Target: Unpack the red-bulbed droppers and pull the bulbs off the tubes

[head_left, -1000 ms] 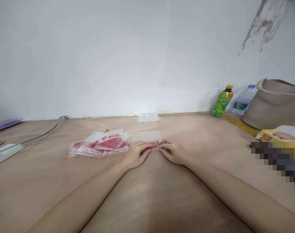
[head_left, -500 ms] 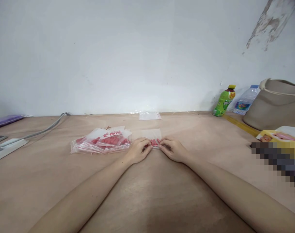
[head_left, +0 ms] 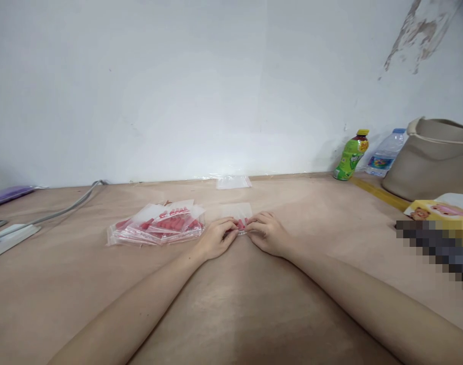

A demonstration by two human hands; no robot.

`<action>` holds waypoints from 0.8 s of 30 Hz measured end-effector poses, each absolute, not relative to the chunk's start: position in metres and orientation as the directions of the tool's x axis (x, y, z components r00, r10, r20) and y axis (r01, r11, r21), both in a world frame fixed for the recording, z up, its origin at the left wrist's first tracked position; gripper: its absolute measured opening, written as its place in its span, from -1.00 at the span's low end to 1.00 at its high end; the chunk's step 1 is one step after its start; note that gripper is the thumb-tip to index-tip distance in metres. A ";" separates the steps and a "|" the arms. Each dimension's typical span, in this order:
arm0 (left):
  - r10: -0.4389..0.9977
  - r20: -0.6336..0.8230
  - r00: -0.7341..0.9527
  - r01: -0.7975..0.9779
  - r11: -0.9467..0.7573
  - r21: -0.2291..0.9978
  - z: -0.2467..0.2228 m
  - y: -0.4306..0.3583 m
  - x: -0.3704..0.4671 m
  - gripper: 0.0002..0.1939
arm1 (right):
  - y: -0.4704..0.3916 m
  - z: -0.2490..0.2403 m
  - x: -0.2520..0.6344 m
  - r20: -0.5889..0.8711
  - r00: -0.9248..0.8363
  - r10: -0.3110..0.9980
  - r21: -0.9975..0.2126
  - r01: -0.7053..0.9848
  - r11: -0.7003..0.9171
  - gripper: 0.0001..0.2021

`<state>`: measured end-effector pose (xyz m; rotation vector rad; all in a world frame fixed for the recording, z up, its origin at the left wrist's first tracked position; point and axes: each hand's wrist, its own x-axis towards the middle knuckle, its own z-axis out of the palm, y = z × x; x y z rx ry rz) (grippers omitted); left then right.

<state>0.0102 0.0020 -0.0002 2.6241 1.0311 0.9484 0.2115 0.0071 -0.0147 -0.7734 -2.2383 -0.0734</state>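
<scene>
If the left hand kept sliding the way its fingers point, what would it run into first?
The left hand points right, across the small clear bag of red pieces it already touches. Right behind that are the fingertips of the right hand, which nearly meet it; the gap is hard to judge.

Green bottle [head_left: 350,155], water bottle [head_left: 384,153], beige bag [head_left: 432,159], perhaps a power strip [head_left: 8,237].
</scene>
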 end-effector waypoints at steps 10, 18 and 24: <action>0.678 0.506 0.533 0.550 -0.732 0.402 0.001 0.001 0.012 -0.86 | 0.011 -0.018 0.206 0.685 -0.549 0.479 -0.122 0.561 0.819 -0.84; 0.682 0.469 0.561 0.523 -0.731 0.438 0.001 0.005 0.016 -0.89 | 0.009 -0.017 0.202 0.639 -0.571 0.516 -0.167 0.552 0.817 -0.86; 0.687 0.527 0.500 0.578 -0.718 0.387 -0.007 0.005 0.016 -0.87 | 0.007 -0.014 0.194 0.628 -0.515 0.583 -0.288 0.542 0.789 -0.90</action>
